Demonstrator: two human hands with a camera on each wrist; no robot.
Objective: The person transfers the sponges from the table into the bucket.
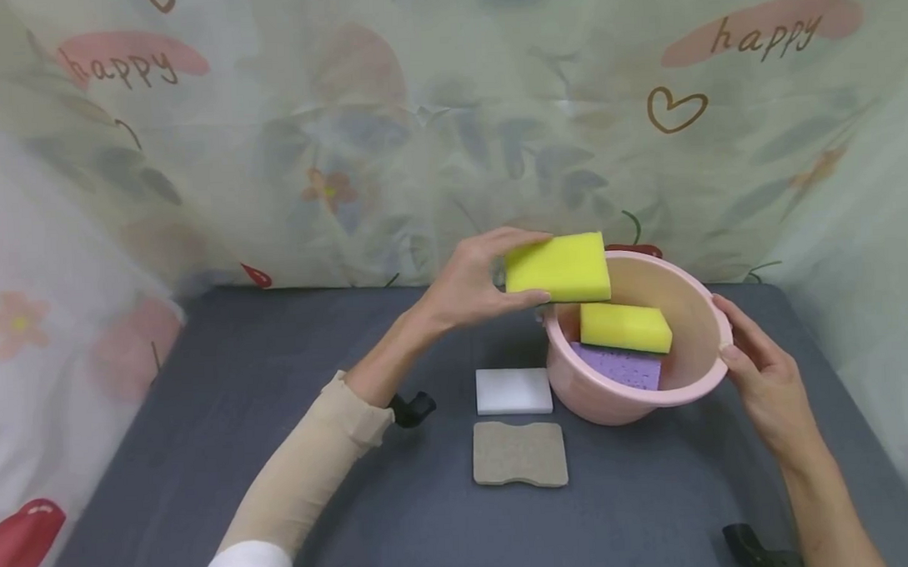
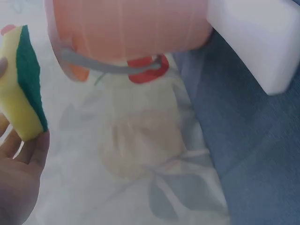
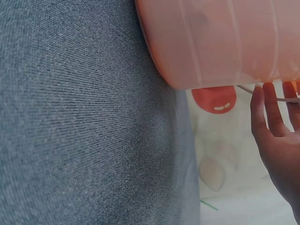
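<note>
My left hand (image 1: 472, 276) pinches a yellow sponge (image 1: 558, 267) between thumb and fingers, at the left rim of a pink bucket (image 1: 716, 383). The left wrist view shows the green scouring side (image 2: 29, 77) of this sponge. Inside the bucket, a second yellow sponge (image 1: 627, 327) leans over a purple sponge (image 1: 618, 365). At the bucket's right side my right hand (image 1: 764, 381) grips the rim, thumb on top and fingers along the outer wall. In the right wrist view its fingertips (image 3: 268, 89) touch that wall near the thin handle.
Left of the bucket a white sponge block (image 1: 514, 391) lies on the dark grey table (image 1: 357, 520). Nearer stands a flat grey-beige pad (image 1: 520, 455) with notched long sides. A printed curtain (image 1: 449, 150) hangs behind and at both sides. Black camera mounts (image 1: 413, 408) show at the wrists.
</note>
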